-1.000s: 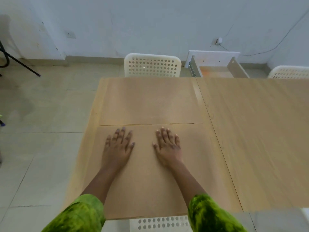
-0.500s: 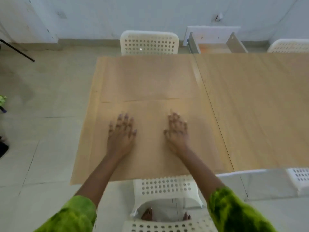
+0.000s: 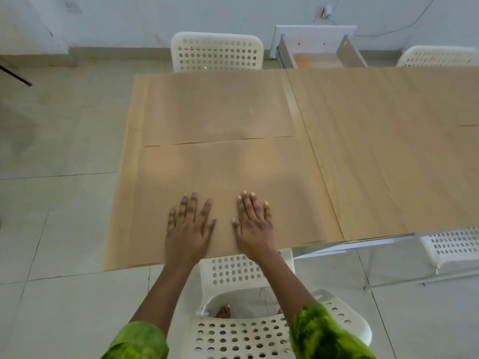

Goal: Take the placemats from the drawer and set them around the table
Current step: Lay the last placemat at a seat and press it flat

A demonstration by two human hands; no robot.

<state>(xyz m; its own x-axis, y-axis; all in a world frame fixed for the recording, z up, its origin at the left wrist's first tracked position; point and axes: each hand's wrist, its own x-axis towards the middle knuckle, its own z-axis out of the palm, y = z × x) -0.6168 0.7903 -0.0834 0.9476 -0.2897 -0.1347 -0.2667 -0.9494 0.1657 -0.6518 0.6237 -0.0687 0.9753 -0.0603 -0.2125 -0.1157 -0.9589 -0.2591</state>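
A plain, sparsely furnished dining room, likely in a home: 4 white perforated plastic chairs (image 3: 217, 51) stand around a long light-wood worktop (image 3: 388, 151); pale square floor tiles (image 3: 51, 151) run to a scuffed whitish painted wall (image 3: 155, 16); a wall socket with a trailing cable (image 3: 328, 9) sits above an open white drawer (image 3: 316, 40).

The head view looks steeply down across the table (image 3: 388, 151) toward the far wall (image 3: 207, 14).
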